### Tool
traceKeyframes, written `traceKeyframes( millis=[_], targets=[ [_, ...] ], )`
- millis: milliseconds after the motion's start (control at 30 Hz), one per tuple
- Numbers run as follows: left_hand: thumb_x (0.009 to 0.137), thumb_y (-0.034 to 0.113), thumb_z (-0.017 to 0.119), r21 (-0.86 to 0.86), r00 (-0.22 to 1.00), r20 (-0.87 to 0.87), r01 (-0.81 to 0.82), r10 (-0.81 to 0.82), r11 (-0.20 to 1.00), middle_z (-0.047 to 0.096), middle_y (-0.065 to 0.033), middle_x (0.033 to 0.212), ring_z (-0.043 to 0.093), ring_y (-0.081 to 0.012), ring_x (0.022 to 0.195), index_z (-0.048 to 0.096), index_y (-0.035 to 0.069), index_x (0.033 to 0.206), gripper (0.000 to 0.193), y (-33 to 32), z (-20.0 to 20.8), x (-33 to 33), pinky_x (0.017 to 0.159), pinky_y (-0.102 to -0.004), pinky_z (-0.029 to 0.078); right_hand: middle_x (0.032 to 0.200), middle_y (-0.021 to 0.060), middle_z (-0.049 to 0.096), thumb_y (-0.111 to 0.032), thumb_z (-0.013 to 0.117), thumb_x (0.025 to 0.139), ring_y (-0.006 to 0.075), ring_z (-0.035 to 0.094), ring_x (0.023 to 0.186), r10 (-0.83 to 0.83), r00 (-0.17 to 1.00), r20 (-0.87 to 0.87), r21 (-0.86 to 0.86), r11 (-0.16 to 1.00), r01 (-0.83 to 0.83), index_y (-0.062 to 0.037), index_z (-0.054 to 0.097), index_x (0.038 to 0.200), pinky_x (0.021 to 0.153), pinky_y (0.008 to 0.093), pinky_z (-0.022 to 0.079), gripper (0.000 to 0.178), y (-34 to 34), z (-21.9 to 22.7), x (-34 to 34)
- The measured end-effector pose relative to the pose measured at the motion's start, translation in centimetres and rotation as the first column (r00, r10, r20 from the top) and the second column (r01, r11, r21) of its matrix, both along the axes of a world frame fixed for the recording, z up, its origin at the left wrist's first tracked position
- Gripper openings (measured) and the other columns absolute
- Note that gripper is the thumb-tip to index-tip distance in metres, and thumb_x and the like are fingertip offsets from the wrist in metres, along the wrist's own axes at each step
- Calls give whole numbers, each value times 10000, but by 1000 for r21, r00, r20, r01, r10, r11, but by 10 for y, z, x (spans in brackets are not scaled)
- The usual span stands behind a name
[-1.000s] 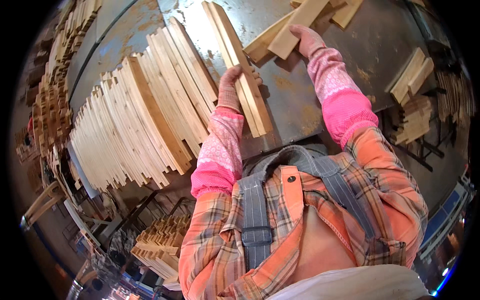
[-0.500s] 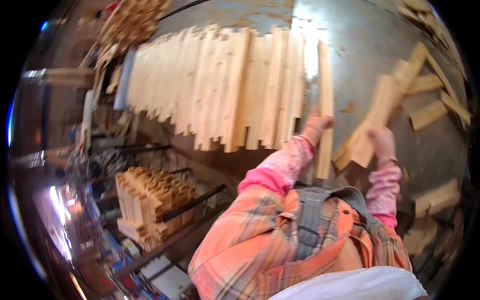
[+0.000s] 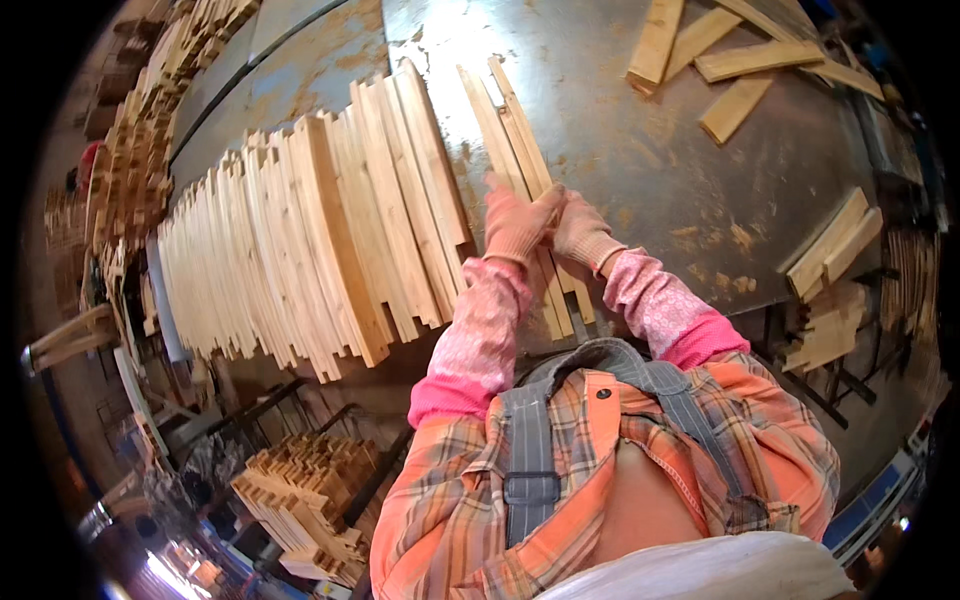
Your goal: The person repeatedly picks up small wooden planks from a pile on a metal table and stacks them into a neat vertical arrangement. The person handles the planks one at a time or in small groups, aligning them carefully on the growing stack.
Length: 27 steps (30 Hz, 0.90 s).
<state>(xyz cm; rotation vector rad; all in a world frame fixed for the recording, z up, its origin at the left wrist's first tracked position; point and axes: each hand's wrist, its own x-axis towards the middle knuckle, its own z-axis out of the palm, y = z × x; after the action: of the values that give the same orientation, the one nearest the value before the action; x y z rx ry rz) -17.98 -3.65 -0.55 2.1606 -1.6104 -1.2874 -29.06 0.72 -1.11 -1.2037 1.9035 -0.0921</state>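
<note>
In the head view, our left hand (image 3: 515,222) and right hand (image 3: 583,232) meet, fingers closed around a few long wooden strips (image 3: 524,145). We have these lengthwise over the metal table (image 3: 640,170), their near ends at its front edge, just right of a long row of boards (image 3: 270,240). Shorter planks (image 3: 657,40) lie crisscrossed well apart, toward the table's far right.

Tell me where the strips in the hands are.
In the head view, the held strips are near the middle, by the near edge of the metal table, right of the long row of wood, with the left hand and right hand on them.
</note>
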Motion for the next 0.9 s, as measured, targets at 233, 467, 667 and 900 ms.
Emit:
traceKeyframes(
  millis=[233, 467, 667, 900],
  targets=[
    [715, 300, 830, 62, 975, -180, -120, 129, 991, 656, -266, 1225, 657, -404, 1104, 529, -35, 1319, 753, -36, 10, -7, 953, -449, 548, 1363, 238, 645, -363, 792, 822, 375, 634, 1255, 179, 934, 308, -80, 984, -162, -3, 567, 1389, 1080, 406, 487, 708, -14, -14, -35],
    [839, 142, 796, -108, 760, -642, -224, 104, 969, 644, -72, 876, 594, -161, 677, 512, 8, 1325, 578, -53, 43, 87, 551, -316, 492, 1373, 236, 645, -304, 731, 878, 351, 641, 1251, -291, 952, 96, -174, 937, 304, -9, 503, 1496, 1069, 404, 489, 721, -11, 4, -149],
    [810, 289, 778, -329, 954, 295, 153, -53, 932, 694, -217, 1094, 670, -352, 980, 567, -22, 1345, 654, -88, 67, 201, 877, -424, 551, 1364, 253, 642, -360, 737, 878, 414, 613, 1271, -547, 834, 70, -206, 810, 549, 9, 580, 1399, 1072, 464, 485, 658, 6, 11, -232],
    [817, 323, 778, -107, 585, 809, 222, -45, 969, 539, -298, 1445, 531, -433, 1328, 591, -50, 1377, 698, -87, 70, 156, 1113, -433, 455, 1368, 258, 638, -383, 743, 866, 410, 611, 1283, -733, 680, 20, -314, 641, 700, 12, 595, 1371, 1078, 452, 487, 658, -2, 35, -321]
  ],
)
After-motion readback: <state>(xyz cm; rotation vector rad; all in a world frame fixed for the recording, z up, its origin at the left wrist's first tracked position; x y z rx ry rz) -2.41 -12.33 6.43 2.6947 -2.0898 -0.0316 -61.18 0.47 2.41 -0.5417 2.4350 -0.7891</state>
